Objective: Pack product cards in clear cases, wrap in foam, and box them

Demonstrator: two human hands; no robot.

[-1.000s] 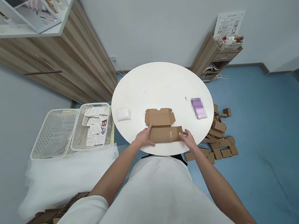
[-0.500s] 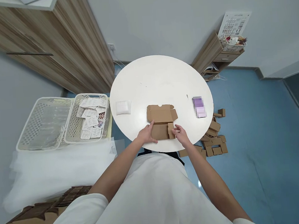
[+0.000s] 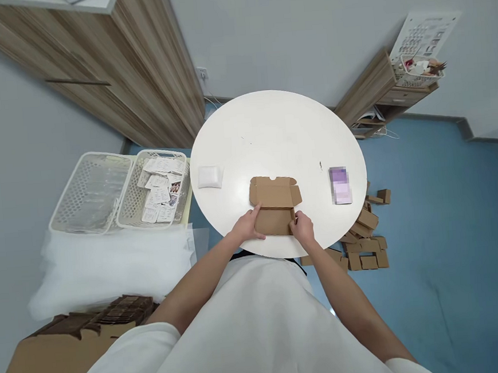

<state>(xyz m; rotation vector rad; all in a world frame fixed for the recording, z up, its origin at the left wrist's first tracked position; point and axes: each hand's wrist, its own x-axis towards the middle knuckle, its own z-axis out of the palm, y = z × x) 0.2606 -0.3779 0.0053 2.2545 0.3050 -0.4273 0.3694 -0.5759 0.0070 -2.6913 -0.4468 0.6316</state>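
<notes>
A brown cardboard box (image 3: 273, 221) lies near the front edge of the white round table, its notched lid (image 3: 273, 194) folded back flat toward the far side. At the box's left end, my left hand (image 3: 247, 226) holds the side, thumb and fingers spread along it. My right hand (image 3: 303, 228) is closed at the right end, its fingers pinching the upright side wall there. The inside of the box shows plain brown card. Part of the right wall is hidden behind my right fingers.
On the table (image 3: 274, 127), a white packet (image 3: 209, 177) lies left and a purple, blurred item (image 3: 340, 185) right. Two white baskets (image 3: 90, 193) stand at left, one with printed cards (image 3: 160, 187). White sheets (image 3: 113, 266), flat cardboard (image 3: 72, 355) and folded boxes (image 3: 368, 246) surround the table.
The right end flap, which leaned over the box's inside, now stands along the right edge. My right hand has closed on that side; the left hand keeps its place. The view has shifted slightly.
</notes>
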